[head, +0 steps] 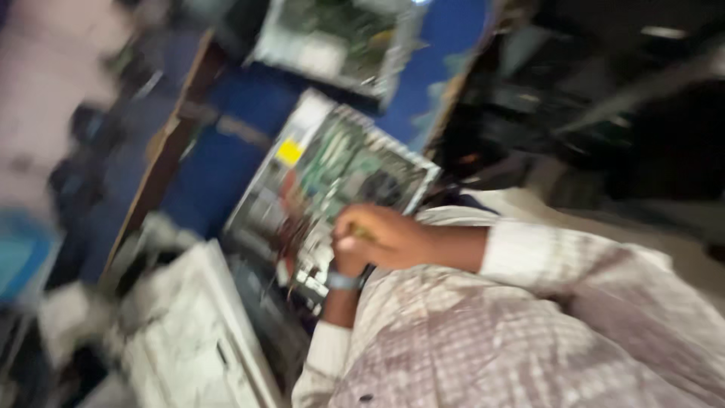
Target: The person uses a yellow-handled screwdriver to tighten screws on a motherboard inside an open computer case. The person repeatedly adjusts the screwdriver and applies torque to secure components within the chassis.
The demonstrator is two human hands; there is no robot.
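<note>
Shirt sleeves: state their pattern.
The shirt sleeves are pale with a fine check, seen in the blurred head view.

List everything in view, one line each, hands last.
Open computer case: one, grey with green board inside, centre on blue table.
Yellow sticker: one, on the case's upper left.
Second open case: one, grey, top centre, blurred.
Blue table: one, wood-edged, left of centre.
White unit: one, lower left, blurred.
Wristband: one, blue, on the lower wrist.
Checked sleeves: two, pale, lower right.
Hands: two, clasped together over the case; which is which unclear; something yellowish between the fingers.
</note>
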